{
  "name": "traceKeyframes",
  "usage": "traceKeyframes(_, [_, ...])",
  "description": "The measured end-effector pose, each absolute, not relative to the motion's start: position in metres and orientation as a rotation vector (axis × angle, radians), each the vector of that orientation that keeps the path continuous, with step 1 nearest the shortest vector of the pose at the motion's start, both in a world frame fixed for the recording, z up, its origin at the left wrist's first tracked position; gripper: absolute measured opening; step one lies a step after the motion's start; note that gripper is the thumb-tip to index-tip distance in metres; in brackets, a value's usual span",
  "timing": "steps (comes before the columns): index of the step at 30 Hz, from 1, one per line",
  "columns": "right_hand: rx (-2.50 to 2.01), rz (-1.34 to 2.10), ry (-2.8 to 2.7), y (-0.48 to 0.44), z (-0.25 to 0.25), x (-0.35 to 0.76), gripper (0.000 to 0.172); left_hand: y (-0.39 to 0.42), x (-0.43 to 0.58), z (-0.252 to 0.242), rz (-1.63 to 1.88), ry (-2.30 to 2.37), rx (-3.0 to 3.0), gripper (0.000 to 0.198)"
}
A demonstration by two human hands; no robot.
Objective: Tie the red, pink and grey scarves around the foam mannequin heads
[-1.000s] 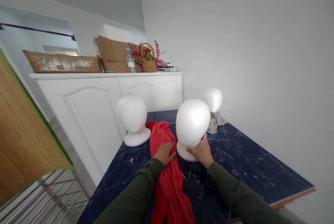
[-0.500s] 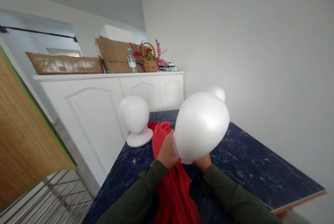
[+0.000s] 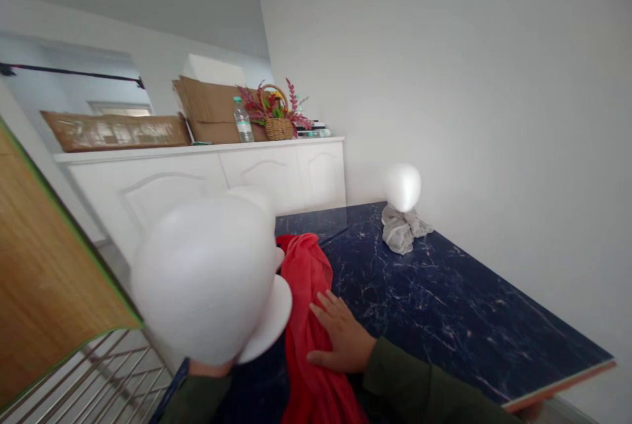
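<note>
A white foam head form fills the lower left, lifted off the table and tilted, its round base pointing right. My left hand is under it, almost wholly hidden; only a strip of skin shows above the green sleeve. My right hand lies flat with fingers spread on a red cloth that runs down the dark blue marble tabletop. A second white head form stands behind the lifted one, mostly hidden.
A third white head form stands at the table's far side on a grey cloth. White cabinets behind carry cardboard boxes, a water bottle and a flower basket. A metal rack and a wooden panel are at left.
The head form moved from the table's middle, up and across to the lower left. My right hand let go of it and came down flat on the red cloth.
</note>
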State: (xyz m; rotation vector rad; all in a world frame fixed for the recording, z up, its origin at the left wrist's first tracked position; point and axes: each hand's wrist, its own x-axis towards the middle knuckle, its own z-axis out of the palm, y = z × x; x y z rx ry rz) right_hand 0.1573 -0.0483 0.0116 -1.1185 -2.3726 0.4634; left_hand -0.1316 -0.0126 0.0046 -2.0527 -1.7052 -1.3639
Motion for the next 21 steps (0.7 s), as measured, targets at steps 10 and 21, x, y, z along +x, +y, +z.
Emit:
traceKeyframes(10, [-1.269, 0.45, -2.295, -0.044, -0.006, 0.116, 0.068, -0.027, -0.15, -0.003, -1.243, -1.966, -1.784, 0.054])
traceKeyframes(21, [-1.191, 0.579, -2.294, -0.04, 0.004, 0.115, 0.079, -0.022, -0.136, 0.001, -1.364, -2.036, -1.717, 0.066])
